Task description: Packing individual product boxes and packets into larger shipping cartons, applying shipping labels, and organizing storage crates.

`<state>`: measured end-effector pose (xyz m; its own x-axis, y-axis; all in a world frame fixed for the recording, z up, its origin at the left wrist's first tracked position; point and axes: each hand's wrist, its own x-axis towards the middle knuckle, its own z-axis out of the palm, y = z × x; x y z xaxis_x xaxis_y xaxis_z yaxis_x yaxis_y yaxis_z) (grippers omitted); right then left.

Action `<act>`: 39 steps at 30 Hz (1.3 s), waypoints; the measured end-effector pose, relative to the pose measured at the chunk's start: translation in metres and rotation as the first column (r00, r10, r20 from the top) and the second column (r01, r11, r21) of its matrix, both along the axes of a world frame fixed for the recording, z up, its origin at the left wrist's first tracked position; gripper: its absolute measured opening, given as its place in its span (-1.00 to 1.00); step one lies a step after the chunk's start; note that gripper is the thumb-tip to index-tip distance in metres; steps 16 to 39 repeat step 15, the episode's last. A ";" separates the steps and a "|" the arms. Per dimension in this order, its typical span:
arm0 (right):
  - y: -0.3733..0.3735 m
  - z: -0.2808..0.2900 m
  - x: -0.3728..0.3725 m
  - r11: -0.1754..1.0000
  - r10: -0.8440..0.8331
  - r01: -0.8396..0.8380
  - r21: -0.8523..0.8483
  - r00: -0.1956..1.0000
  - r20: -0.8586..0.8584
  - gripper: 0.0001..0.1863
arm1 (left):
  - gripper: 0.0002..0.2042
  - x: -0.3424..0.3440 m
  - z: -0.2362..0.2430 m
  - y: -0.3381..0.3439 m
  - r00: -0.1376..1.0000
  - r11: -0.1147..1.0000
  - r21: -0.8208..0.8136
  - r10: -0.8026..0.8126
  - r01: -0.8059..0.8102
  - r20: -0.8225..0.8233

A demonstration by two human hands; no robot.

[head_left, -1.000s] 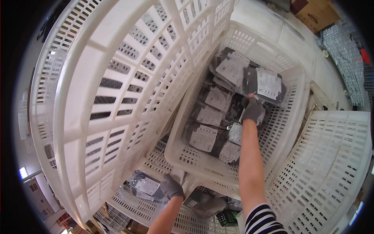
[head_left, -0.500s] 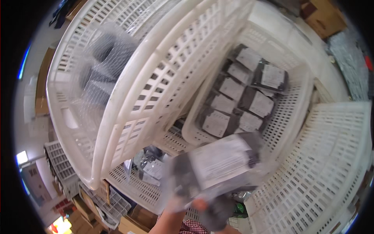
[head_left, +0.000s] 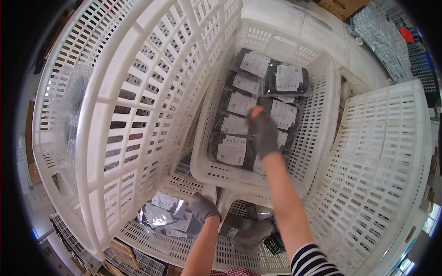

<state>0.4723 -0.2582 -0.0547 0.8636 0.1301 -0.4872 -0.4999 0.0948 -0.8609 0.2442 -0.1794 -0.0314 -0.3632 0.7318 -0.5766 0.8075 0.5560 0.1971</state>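
Note:
My right hand (head_left: 264, 134), in a grey glove with a bare fingertip showing, is over the white slatted basket (head_left: 239, 185). It is open, its fingers reaching among dark, bagged packs with white labels, such as one pack (head_left: 231, 151) at the near left and another (head_left: 289, 78) lying higher at the far right. Lower down, my left hand (head_left: 205, 209), also gloved in grey, is open beside clear-bagged packs (head_left: 159, 215) in a lower white basket (head_left: 161, 237). A dark bagged item (head_left: 246, 230) lies to its right. Contact under both hands is partly hidden.
A tall white basket wall (head_left: 152, 92) rises on the left, with bubble wrap (head_left: 71, 124) inside. Another white basket (head_left: 373, 170) leans at the right. Beyond are a wire cart (head_left: 382, 43) and a cardboard box (head_left: 343, 7).
The labelled bagged pack held before me is out of my hands. My right hand has moved up into the basket, while my left is down at the lower one. The view has shifted.

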 end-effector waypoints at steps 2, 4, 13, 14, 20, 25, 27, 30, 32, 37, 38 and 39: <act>-0.027 -0.073 0.052 0.968 -0.039 0.029 -0.249 0.999 -0.036 -0.65 | -0.41 -0.004 -0.003 0.003 1.000 0.998 0.064 0.006 -0.007 0.020; -0.037 -0.144 0.076 0.826 -0.017 0.049 -0.562 0.998 0.062 -0.66 | -0.42 -0.008 -0.002 0.013 0.999 0.990 0.141 0.012 -0.017 0.040; -0.043 -0.222 0.129 0.765 -0.341 0.543 0.346 0.797 -0.498 -0.59 | -0.42 -0.029 -0.028 0.016 0.990 0.984 0.143 0.088 -0.104 0.115; -0.045 -0.216 0.138 0.763 -0.278 0.478 0.436 0.851 -0.445 -0.58 | -0.43 -0.027 -0.028 0.013 0.989 0.986 0.134 0.084 -0.100 0.121; -0.056 -0.218 0.147 0.757 -0.219 0.408 0.511 0.894 -0.391 -0.57 | -0.43 -0.025 -0.033 0.006 0.990 0.988 0.119 0.082 -0.096 0.118; -0.056 -0.218 0.147 0.757 -0.219 0.408 0.511 0.894 -0.391 -0.57 | -0.43 -0.025 -0.033 0.006 0.990 0.988 0.119 0.082 -0.096 0.118; -0.056 -0.218 0.147 0.757 -0.219 0.408 0.511 0.894 -0.391 -0.57 | -0.43 -0.025 -0.033 0.006 0.990 0.988 0.119 0.082 -0.096 0.118; -0.056 -0.218 0.147 0.757 -0.219 0.408 0.511 0.894 -0.391 -0.57 | -0.43 -0.025 -0.033 0.006 0.990 0.988 0.119 0.082 -0.096 0.118; -0.056 -0.218 0.147 0.757 -0.219 0.408 0.511 0.894 -0.391 -0.57 | -0.43 -0.025 -0.033 0.006 0.990 0.988 0.119 0.082 -0.096 0.118; -0.056 -0.218 0.147 0.757 -0.219 0.408 0.511 0.894 -0.391 -0.57 | -0.43 -0.025 -0.033 0.006 0.990 0.988 0.119 0.082 -0.096 0.118; -0.056 -0.218 0.147 0.757 -0.219 0.408 0.511 0.894 -0.391 -0.57 | -0.43 -0.025 -0.033 0.006 0.990 0.988 0.119 0.082 -0.096 0.118; -0.056 -0.218 0.147 0.757 -0.219 0.408 0.511 0.894 -0.391 -0.57 | -0.43 -0.025 -0.033 0.006 0.990 0.988 0.119 0.082 -0.096 0.118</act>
